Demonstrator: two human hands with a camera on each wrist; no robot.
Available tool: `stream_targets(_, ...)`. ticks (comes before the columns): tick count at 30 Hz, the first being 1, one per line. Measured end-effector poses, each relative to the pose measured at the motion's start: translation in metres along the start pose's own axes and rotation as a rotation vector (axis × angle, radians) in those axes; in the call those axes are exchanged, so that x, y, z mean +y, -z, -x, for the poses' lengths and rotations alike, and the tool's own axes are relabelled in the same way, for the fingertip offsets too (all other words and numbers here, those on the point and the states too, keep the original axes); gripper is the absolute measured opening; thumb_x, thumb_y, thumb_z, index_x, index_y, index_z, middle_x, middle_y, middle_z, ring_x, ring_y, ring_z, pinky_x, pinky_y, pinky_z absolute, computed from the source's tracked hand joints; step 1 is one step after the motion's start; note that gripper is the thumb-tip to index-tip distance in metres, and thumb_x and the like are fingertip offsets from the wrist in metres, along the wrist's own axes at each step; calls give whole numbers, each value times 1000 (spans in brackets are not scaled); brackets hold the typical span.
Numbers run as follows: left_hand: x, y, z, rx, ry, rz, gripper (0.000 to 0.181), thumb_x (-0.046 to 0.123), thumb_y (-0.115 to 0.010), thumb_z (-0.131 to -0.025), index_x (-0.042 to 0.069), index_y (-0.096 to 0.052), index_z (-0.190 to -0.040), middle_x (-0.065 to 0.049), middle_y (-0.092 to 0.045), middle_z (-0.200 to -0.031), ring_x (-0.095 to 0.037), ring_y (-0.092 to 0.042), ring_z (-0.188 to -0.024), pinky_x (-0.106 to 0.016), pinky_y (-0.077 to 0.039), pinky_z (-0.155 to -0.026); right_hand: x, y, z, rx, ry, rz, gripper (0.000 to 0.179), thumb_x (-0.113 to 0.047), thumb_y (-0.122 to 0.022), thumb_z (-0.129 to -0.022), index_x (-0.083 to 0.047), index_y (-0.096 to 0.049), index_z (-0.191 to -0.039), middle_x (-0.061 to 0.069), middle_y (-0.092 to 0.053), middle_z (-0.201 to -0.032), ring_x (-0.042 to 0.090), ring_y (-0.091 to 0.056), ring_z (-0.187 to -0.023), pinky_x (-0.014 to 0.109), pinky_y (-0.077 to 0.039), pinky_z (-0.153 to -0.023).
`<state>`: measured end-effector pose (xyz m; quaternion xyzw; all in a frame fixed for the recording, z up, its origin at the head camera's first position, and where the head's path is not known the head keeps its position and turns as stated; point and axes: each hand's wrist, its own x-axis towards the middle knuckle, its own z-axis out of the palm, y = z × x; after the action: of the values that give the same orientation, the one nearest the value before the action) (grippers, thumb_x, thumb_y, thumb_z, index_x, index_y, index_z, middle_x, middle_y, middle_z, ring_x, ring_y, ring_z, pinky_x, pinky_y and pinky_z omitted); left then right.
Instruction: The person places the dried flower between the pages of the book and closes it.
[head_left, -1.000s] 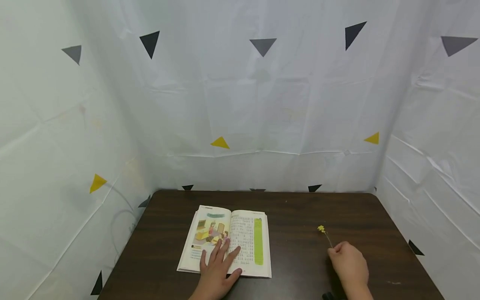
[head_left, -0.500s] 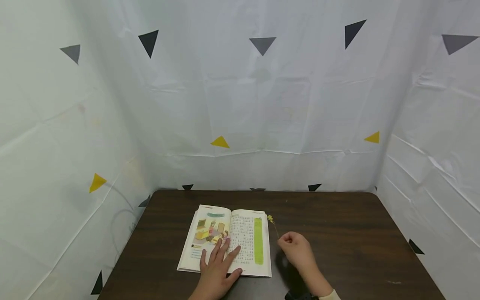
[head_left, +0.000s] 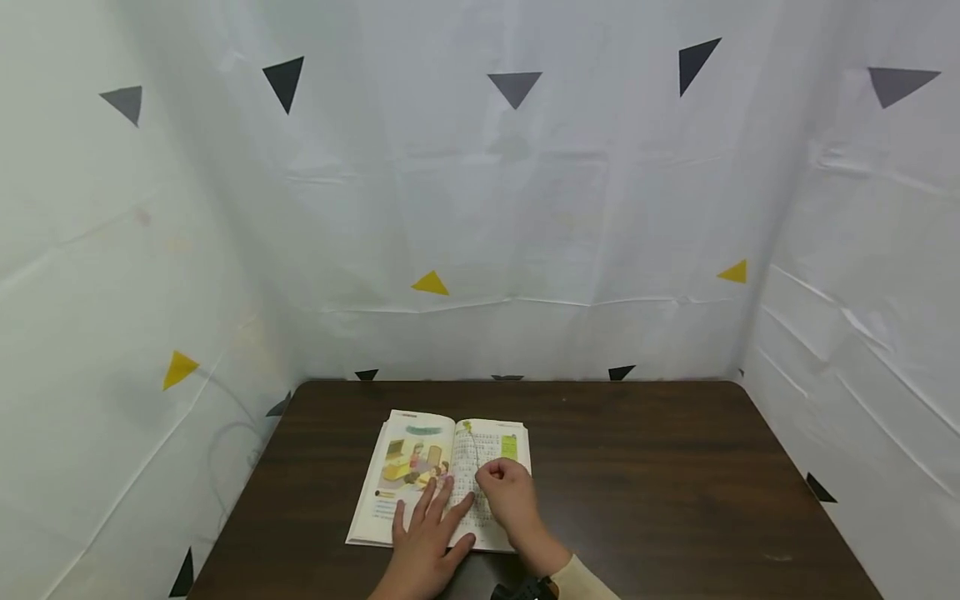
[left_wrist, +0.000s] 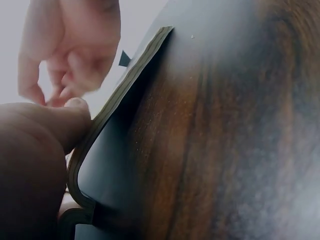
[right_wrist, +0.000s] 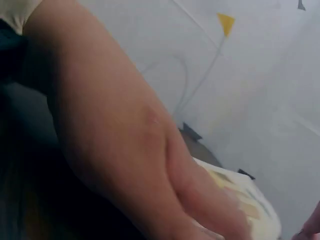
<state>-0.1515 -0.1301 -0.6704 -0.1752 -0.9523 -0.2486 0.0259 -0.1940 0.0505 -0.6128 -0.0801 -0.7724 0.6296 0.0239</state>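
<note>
An open book lies on the dark wooden table, a coloured picture on its left page and rows of text on its right. My left hand rests across the lower part of both pages with its fingers spread. Over the right page, my right hand pinches the thin stem of a small yellow flower, whose head points away toward the top of the page. In the left wrist view, the book's edge shows beside the left thumb, with the right hand beyond it. The right wrist view shows mostly the hand's back.
The dark wooden table extends to the right of the book. White sheeting with black, grey and yellow triangles encloses the back and both sides. A black band sits on the right wrist below a pale sleeve.
My right hand has carried the yellow flower leftward from the right side of the table to above the book's right page. The left hand stays on the book; the view has shifted slightly.
</note>
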Motion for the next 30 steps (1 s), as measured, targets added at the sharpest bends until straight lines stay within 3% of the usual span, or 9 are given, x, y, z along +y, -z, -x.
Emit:
stream_targets(5,5,2,-1,-3,-18,43,51,53,-51,-112,36,-56,-159,-4,-34,-180,-38,-19,-169,-84,-4,-119,8,-15,-1,14,-56,-89,9,-13,-70,-94,-6,-75,-93,-7,-57,-66,8,-47,-51,22,-39,-46)
stream_targets(9,4,3,-3,11,-15,105,55,51,-59,-110,29,-56,-160,-3,-35,-179,-38,-20,-169,-81,-1,-120,13,-18,-3,25,-63,-68,9,-14,-70,-93,-6,-73,-93,-6,-58,-64,9,-52,-49,24,-46,-47)
stream_targets(12,2,2,-4,95,1,146,57,44,-68,-106,20,-58,-157,-7,-38,-178,-40,-28,-165,-79,-6,-120,15,-21,-4,21,-28,-13,8,-15,-72,-94,-8,-73,-92,-6,-59,-65,10,-56,-49,25,-48,-48)
stream_targets(16,-1,3,-5,230,36,151,65,33,-81,-97,10,-58,-153,-21,-34,-175,-49,-31,-160,-78,-22,-119,15,-26,-3,19,2,60,8,-16,-73,-95,-10,-71,-90,-4,-62,-67,11,-59,-50,26,-49,-47)
stream_targets(19,-4,9,-5,292,152,123,74,35,-84,-93,6,-55,-154,-29,-34,-172,-55,-28,-159,-78,-26,-117,15,-27,-3,8,-11,80,7,-16,-73,-96,-11,-71,-91,-3,-65,-69,12,-60,-50,26,-49,-47)
stream_targets(23,-13,28,0,315,456,86,89,48,-79,-96,-4,-44,-159,-39,-32,-166,-62,-26,-155,-82,-24,-114,15,-27,-1,-14,-21,87,7,-18,-73,-97,-12,-73,-93,-2,-68,-73,13,-61,-52,26,-49,-49)
stream_targets(26,-25,45,6,282,648,40,98,60,-72,-99,-15,-41,-153,-47,-35,-153,-65,-33,-142,-81,-32,-106,18,-26,0,-51,-6,66,6,-16,-74,-98,-10,-75,-100,-1,-67,-74,13,-61,-54,26,-50,-51)
stream_targets(28,-31,54,8,253,708,12,97,67,-68,-99,-21,-48,-137,-49,-40,-136,-66,-40,-127,-78,-40,-96,20,-26,0,-81,4,60,10,-15,-75,-98,-11,-76,-107,-1,-66,-75,13,-61,-55,26,-50,-52)
stream_targets(30,-36,62,9,234,727,3,97,72,-64,-99,-22,-53,-121,-47,-44,-120,-64,-45,-114,-73,-45,-87,21,-25,0,-109,27,60,15,-14,-76,-98,-12,-78,-113,-1,-65,-76,13,-61,-56,26,-49,-52)
